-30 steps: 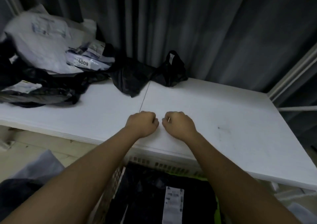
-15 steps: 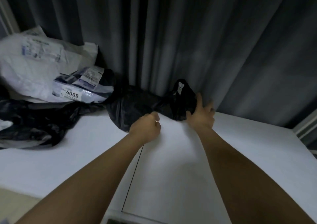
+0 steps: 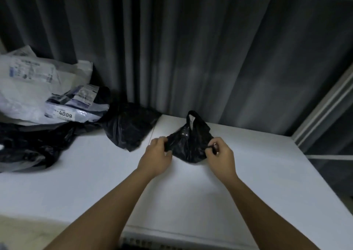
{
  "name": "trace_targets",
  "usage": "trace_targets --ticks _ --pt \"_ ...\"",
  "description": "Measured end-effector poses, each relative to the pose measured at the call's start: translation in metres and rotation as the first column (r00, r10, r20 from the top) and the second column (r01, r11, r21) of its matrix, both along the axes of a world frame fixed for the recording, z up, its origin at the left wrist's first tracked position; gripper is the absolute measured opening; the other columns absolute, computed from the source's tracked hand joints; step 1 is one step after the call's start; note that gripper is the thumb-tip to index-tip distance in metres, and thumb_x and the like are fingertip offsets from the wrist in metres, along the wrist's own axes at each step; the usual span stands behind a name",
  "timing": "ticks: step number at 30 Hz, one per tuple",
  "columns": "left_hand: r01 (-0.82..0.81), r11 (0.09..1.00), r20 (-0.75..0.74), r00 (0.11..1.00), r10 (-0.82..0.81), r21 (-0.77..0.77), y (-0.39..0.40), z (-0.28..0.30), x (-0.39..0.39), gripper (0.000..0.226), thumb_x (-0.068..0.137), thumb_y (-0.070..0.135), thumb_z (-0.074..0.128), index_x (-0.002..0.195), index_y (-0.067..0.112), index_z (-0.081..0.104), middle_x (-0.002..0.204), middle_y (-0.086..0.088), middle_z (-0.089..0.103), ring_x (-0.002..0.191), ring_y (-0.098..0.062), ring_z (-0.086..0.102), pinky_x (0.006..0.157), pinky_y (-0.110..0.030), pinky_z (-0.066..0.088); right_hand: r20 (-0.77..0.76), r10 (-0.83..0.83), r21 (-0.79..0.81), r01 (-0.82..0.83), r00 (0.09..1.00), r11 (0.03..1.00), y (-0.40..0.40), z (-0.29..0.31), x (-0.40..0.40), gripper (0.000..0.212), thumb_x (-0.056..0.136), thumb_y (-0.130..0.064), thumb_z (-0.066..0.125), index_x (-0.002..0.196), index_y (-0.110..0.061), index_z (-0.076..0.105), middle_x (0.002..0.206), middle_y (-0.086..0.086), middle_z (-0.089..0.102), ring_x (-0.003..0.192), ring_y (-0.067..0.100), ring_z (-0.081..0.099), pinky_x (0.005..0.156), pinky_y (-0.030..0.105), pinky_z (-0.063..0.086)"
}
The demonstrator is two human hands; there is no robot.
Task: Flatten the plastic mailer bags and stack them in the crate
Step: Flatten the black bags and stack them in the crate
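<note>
- Head view: we see our left hand (image 3: 155, 157) pinching the left edge of a small black mailer bag (image 3: 189, 141), fingers curled round the plastic.
- Our right hand (image 3: 219, 155) grips the bag's right edge the same way, thumb and fingers closed on a fold; the two hands sit apart, with the bag stretched between them.
- That bag is crumpled and glossy, bunched into a rough triangle with its peak at 12 o'clock; a small pale patch shows near the peak, too blurred for us to read. Its lower part touches the white table (image 3: 191, 202), just right of the seam (image 3: 152, 133) where two panels meet.
- Open white surface lies at 6 o'clock from our hands, out to the table's near edge, and more at 3 o'clock up to the right edge, which runs beside a pale frame rail (image 3: 324, 104).
- At 9 o'clock, just beside our left hand, a second black bag (image 3: 129, 127) lies in a heap.
- Further toward 9 and 10 o'clock, more black plastic (image 3: 32, 146) spreads along the table, with a white mailer (image 3: 28, 89) piled above it carrying a printed shipping label we cannot read.
- A striped mailer (image 3: 76, 106) in that pile bears a label reading "4009" and a barcode sticker above it.
- Grey curtain (image 3: 191, 49) closes off the table's far edge at 12 o'clock.
- At 6 o'clock, under the near edge, a slotted crate rim (image 3: 152, 245) shows.
</note>
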State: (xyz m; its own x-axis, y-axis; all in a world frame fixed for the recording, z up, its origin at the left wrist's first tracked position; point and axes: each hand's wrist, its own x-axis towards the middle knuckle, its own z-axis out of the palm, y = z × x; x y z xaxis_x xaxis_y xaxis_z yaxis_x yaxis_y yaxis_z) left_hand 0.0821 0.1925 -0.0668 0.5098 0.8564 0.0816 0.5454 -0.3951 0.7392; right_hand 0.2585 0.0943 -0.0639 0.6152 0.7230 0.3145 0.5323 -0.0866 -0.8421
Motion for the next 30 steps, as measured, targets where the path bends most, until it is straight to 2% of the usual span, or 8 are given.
trace_targets --ticks 4,9,14,16,19,23,27,30 --pt "0.006 0.988 0.004 1.000 -0.006 -0.156 -0.037 -0.014 0.010 0.077 0.090 0.027 0.058 0.151 0.020 0.012 0.157 -0.010 0.010 0.144 -0.031 0.015 0.117 -0.044 0.020 0.004 0.110 -0.061 -0.110 0.994 0.992 -0.068 -0.011 -0.006 0.027 0.079 0.009 0.057 0.072 -0.017 0.054 0.072 0.003 0.052 0.061 0.005 0.044 0.060 0.019 0.038" --pt "0.000 0.978 -0.221 0.974 -0.047 -0.208 -0.067 -0.030 0.007 0.100 0.083 0.040 0.065 0.152 0.026 -0.006 0.159 -0.008 0.007 0.145 -0.030 0.008 0.115 -0.055 0.010 -0.058 0.205 -0.262 -0.213 0.977 0.941 -0.113 -0.013 -0.012 0.023 0.082 0.002 0.054 0.078 -0.018 0.044 0.062 -0.001 0.037 0.054 0.010 0.032 0.057 0.028 0.029" --pt "0.012 0.982 -0.446 0.890 -0.096 -0.186 -0.076 -0.026 0.001 0.101 0.084 0.042 0.062 0.151 0.025 -0.012 0.160 -0.009 -0.007 0.146 -0.032 -0.008 0.116 -0.054 -0.001 0.432 0.273 -0.645 0.083 0.859 0.760 -0.119 0.008 -0.017 0.034 0.079 -0.043 0.048 0.101 -0.019 0.037 0.085 0.000 0.050 0.074 0.021 0.046 0.066 0.032 0.037" --pt "0.007 0.982 -0.432 0.898 -0.089 -0.188 -0.076 -0.023 0.003 0.098 0.084 0.040 0.061 0.151 0.025 -0.008 0.159 -0.009 -0.010 0.146 -0.032 -0.010 0.116 -0.053 -0.002 0.632 0.180 -0.525 0.245 0.754 0.815 -0.105 0.020 -0.026 0.056 0.071 -0.058 0.035 0.103 -0.014 0.047 0.102 0.006 0.051 0.094 0.029 0.047 0.085 0.040 0.041" --pt "0.002 0.988 -0.392 0.918 -0.063 -0.154 -0.075 -0.019 0.010 0.089 0.087 0.035 0.054 0.151 0.026 -0.006 0.159 -0.007 -0.016 0.146 -0.029 -0.015 0.116 -0.053 -0.005 0.760 0.082 -0.271 0.199 0.645 0.942 -0.071 0.032 -0.038 0.055 0.077 -0.051 0.039 0.109 -0.010 0.057 0.121 0.018 0.054 0.110 0.040 0.049 0.094 0.052 0.043" --pt "0.018 0.994 -0.298 0.953 -0.049 -0.106 -0.070 -0.020 0.017 0.073 0.095 0.037 0.040 0.152 0.030 -0.006 0.159 0.001 -0.016 0.146 -0.026 -0.016 0.116 -0.052 -0.007 0.603 0.344 -0.517 0.023 0.720 0.856 -0.027 0.026 -0.033 0.059 0.096 -0.044 0.036 0.151 -0.032 0.018 0.158 0.010 0.015 0.142 0.037 0.014 0.114 0.054 0.019" --pt "0.079 0.997 -0.277 0.958 -0.071 0.019 -0.056 -0.019 0.022 0.057 0.101 0.041 0.028 0.152 0.032 0.006 0.161 0.006 0.000 0.148 -0.023 -0.004 0.117 -0.050 -0.002 0.279 0.379 -0.575 -0.163 0.882 0.802 -0.021 0.009 -0.009 0.057 0.099 -0.027 0.043 0.150 -0.032 0.020 0.149 0.008 0.034 0.132 0.030 0.035 0.108 0.039 0.034" --pt "0.071 0.987 -0.245 0.969 -0.034 0.143 -0.048 -0.017 0.027 0.052 0.100 0.039 0.030 0.151 0.030 0.018 0.158 0.001 0.017 0.145 -0.022 0.011 0.117 -0.045 0.011 0.433 0.350 -0.614 -0.013 0.831 0.789 -0.028 0.005 0.001 0.059 0.099 -0.031 0.041 0.152 -0.032 0.014 0.156 0.008 0.022 0.141 0.030 0.023 0.115 0.045 0.022"
